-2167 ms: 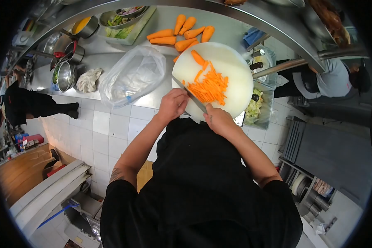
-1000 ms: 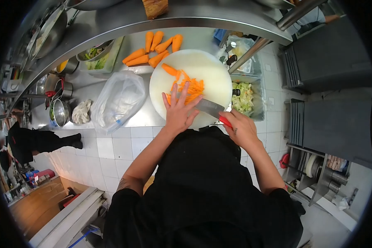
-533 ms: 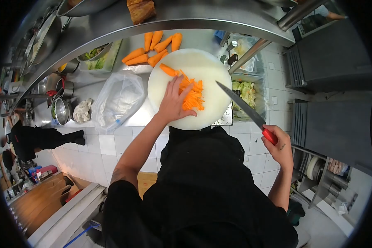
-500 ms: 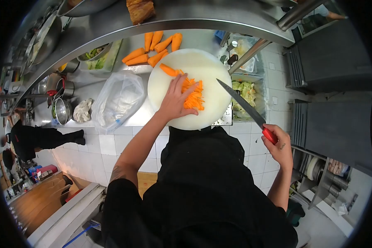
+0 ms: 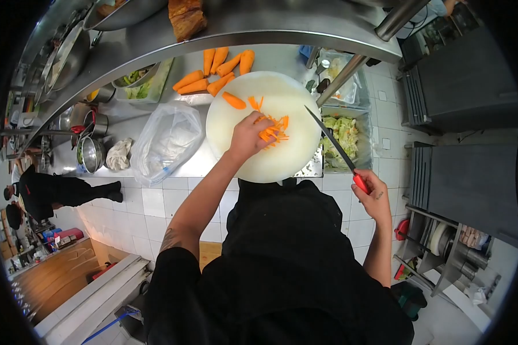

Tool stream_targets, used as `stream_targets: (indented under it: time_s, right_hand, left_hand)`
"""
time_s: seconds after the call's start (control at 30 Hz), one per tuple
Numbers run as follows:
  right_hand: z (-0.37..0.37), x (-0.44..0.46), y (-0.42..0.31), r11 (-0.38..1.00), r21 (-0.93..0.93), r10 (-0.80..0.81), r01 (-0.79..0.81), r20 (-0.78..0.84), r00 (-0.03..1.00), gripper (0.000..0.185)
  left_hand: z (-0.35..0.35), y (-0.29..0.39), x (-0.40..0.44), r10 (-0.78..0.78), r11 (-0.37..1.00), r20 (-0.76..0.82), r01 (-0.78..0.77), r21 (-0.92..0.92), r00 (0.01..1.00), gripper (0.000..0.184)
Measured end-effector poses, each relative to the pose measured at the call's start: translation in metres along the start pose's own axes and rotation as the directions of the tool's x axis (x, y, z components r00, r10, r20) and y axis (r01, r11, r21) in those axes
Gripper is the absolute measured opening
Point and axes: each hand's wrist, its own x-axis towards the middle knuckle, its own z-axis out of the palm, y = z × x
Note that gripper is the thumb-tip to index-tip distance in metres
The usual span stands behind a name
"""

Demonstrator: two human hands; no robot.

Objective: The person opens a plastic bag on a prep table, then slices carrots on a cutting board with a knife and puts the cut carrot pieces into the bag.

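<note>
On the round white cutting board [image 5: 293, 95], my left hand [image 5: 250, 135] has its fingers curled round part of a pile of carrot strips [image 5: 281, 129]. Some strips stick out past the fingertips. A carrot piece [image 5: 233, 100] lies at the board's upper left, with a few loose strips beside it. My right hand [image 5: 372, 191] grips the red handle of a knife [image 5: 338, 145], off the board to the right. Its blade points up and left, the tip over the board's right edge. Several whole carrots [image 5: 193, 86] lie beyond the board.
Left of the board is a clear plastic bag [image 5: 167, 144], then a crumpled cloth [image 5: 119, 155] and metal bowls [image 5: 91, 154]. A bin of chopped greens [image 5: 341, 138] stands at the right. A steel shelf [image 5: 282, 29] crosses above the counter. Another person [image 5: 57, 190] stands far left.
My left hand has gone from cupping the strips with spread fingers to closing round them, and the pile is smaller and more scattered. My right hand, with the knife, has shifted slightly left.
</note>
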Motion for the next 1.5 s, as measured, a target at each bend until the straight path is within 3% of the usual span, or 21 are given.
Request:
stream_targets:
  time_s: [0.07, 0.2, 0.27, 0.3, 0.37, 0.47, 0.53, 0.63, 0.7, 0.73, 0.8, 0.83, 0.97, 1.07, 1.13, 1.17, 1.2, 1.27, 1.33, 1.4, 1.5]
  right_hand:
    - [-0.001, -0.001, 0.006, 1.0, 0.01, 0.007, -0.007, -0.011, 1.0, 0.037]
    - [-0.001, 0.001, 0.008, 0.998, 0.062, 0.028, -0.026, -0.039, 0.999, 0.038]
    - [-0.002, 0.002, 0.01, 0.998, 0.058, 0.012, -0.01, -0.024, 1.0, 0.038]
    - [-0.001, 0.003, 0.011, 0.999, 0.049, 0.002, -0.001, -0.023, 1.0, 0.038]
    - [0.002, 0.004, 0.01, 0.997, 0.071, 0.005, -0.005, -0.006, 1.0, 0.038]
    - [0.007, 0.004, 0.002, 0.996, 0.074, 0.043, -0.043, 0.011, 0.999, 0.037]
    - [0.011, 0.004, -0.002, 0.998, 0.059, 0.036, -0.037, 0.01, 0.999, 0.037]
    - [0.015, 0.005, -0.004, 0.998, 0.056, 0.041, -0.042, 0.021, 0.999, 0.037]
    - [0.019, 0.006, -0.006, 0.998, 0.055, 0.038, -0.04, 0.021, 0.999, 0.037]
    - [0.021, 0.006, -0.007, 0.998, 0.054, 0.038, -0.039, 0.026, 0.999, 0.037]
    - [0.028, 0.009, -0.011, 0.999, 0.04, 0.028, -0.03, 0.033, 0.999, 0.037]
    - [0.03, 0.01, -0.013, 0.999, 0.026, 0.019, -0.02, 0.041, 0.999, 0.037]
    - [0.038, 0.014, -0.013, 0.997, 0.0, 0.072, -0.072, 0.066, 0.995, 0.037]
    - [0.048, 0.019, -0.016, 0.994, 0.037, 0.099, -0.101, 0.044, 0.994, 0.037]
    - [0.054, 0.022, -0.011, 0.996, -0.019, 0.093, -0.092, 0.038, 0.995, 0.039]
    - [0.057, 0.025, -0.013, 0.996, -0.017, 0.09, -0.09, 0.036, 0.995, 0.039]
    - [0.06, 0.027, -0.016, 0.994, -0.073, 0.086, -0.084, 0.034, 0.996, 0.04]
    - [0.064, 0.025, -0.017, 0.986, -0.13, 0.108, -0.108, -0.005, 0.994, 0.04]
    - [0.068, 0.037, -0.01, 0.972, -0.234, -0.036, 0.027, -0.032, 0.999, 0.042]
    - [0.07, 0.05, -0.004, 0.944, -0.305, -0.141, 0.122, -0.038, 0.989, 0.043]
    - [0.068, 0.07, -0.011, 0.869, -0.424, -0.273, 0.253, 0.015, 0.962, 0.045]
  left_hand:
    - [-0.003, 0.013, 0.013, -0.143, 0.97, -0.145, 0.11, -0.218, 0.979, 0.027]
    - [-0.005, 0.019, 0.029, -0.231, 0.932, -0.28, 0.129, -0.339, 0.932, 0.021]
    - [-0.008, 0.015, 0.026, -0.566, 0.644, -0.168, 0.306, -0.701, 0.807, 0.019]
    - [-0.015, 0.012, 0.024, -0.573, 0.652, -0.182, 0.311, -0.691, 0.799, 0.019]
    - [-0.032, 0.004, 0.022, -0.714, 0.406, -0.134, 0.25, -0.879, 0.688, 0.023]
    - [-0.066, -0.029, 0.005, -0.79, 0.328, -0.186, 0.146, -0.934, 0.584, 0.022]
    - [-0.093, -0.057, -0.014, -0.818, 0.357, -0.265, 0.09, -0.93, 0.51, 0.023]
    - [-0.131, -0.12, -0.062, -0.808, 0.458, -0.317, 0.191, -0.868, 0.497, 0.025]
    - [-0.141, -0.171, -0.098, -0.755, 0.635, -0.368, 0.463, -0.619, 0.543, 0.038]
    - [-0.14, -0.197, -0.117, -0.755, 0.634, -0.367, 0.463, -0.62, 0.543, 0.038]
    - [-0.139, -0.225, -0.14, -0.579, 0.796, -0.391, 0.6, -0.082, 0.715, 0.048]
    - [-0.145, -0.225, -0.143, -0.512, 0.823, -0.334, 0.563, 0.071, 0.791, 0.053]
    - [-0.168, -0.25, -0.15, -0.6, 0.785, -0.389, 0.608, -0.119, 0.699, 0.053]
    - [-0.209, -0.228, -0.135, -0.825, 0.565, -0.164, 0.792, -0.232, 0.541, 0.06]
    - [-0.202, -0.228, -0.145, -0.652, 0.716, -0.197, 0.68, 0.157, 0.732, 0.06]
    - [-0.194, -0.234, -0.154, -0.484, 0.681, -0.253, 0.542, 0.492, 0.838, 0.048]
    - [-0.194, -0.224, -0.148, -0.475, 0.688, -0.252, 0.535, 0.49, 0.843, 0.048]
    - [-0.184, -0.183, -0.123, -0.434, 0.766, -0.46, 0.586, 0.265, 0.775, 0.034]
    - [-0.154, -0.148, -0.099, -0.426, 0.798, -0.443, 0.558, 0.227, 0.789, 0.021]
    - [-0.117, -0.109, -0.077, -0.456, 0.89, -0.145, 0.45, -0.076, 0.878, 0.016]
    - [-0.067, -0.047, -0.028, -0.231, 0.972, -0.041, 0.229, -0.052, 0.972, 0.018]
